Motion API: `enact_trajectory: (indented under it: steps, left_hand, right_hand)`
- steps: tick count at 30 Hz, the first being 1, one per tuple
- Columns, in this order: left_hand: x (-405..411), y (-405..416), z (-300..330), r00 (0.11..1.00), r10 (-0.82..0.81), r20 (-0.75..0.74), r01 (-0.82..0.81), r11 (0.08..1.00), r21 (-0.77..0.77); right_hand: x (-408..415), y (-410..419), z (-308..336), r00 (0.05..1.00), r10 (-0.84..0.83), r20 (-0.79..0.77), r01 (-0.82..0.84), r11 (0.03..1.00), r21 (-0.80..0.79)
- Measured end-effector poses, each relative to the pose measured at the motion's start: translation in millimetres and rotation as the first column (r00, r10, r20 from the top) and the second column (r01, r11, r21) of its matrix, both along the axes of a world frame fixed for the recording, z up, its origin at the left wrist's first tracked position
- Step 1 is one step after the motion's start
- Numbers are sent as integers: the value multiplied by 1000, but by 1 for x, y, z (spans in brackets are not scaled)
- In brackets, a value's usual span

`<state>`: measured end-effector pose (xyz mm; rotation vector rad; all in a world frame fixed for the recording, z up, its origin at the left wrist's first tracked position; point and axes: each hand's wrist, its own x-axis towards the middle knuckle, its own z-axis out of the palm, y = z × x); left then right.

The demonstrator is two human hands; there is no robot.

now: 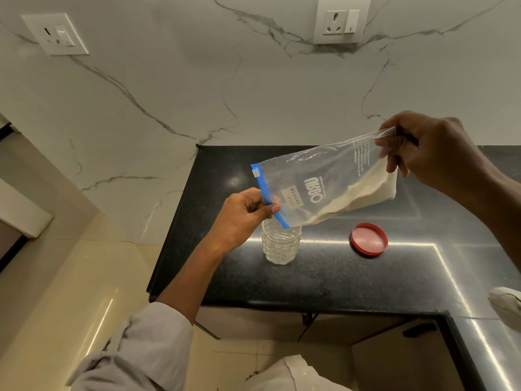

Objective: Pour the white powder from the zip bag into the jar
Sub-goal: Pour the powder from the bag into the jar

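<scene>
Zip bag being held tilted over the open jar on the black counter.

The left hand (242, 213) is pinching the blue zip edge of the zip bag (324, 187), its fingers curled around that lower end just above the clear jar (280, 244), which is standing upright on the counter (324, 280). The white powder (366, 196) is lying along the bag's lower side. A red lid (368, 239) is sitting beside the jar. The right hand (428, 153) is gripping the bag's raised bottom end, fingers closed on the plastic.

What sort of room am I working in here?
Most likely a home kitchen: a black polished stone countertop, a white marble-veined wall with white wall sockets, and cabinets under the counter.
</scene>
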<state>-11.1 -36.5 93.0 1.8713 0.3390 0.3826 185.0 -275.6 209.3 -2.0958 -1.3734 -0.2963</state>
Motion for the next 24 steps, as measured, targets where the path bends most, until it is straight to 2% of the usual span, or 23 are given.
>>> enact_trajectory:
  steps: [24]
  left_hand:
    - [-1,1,-11,999,16,32,-14,997,-74]
  right_hand:
    - [-11,18,12,992,15,124,-16,1000,10]
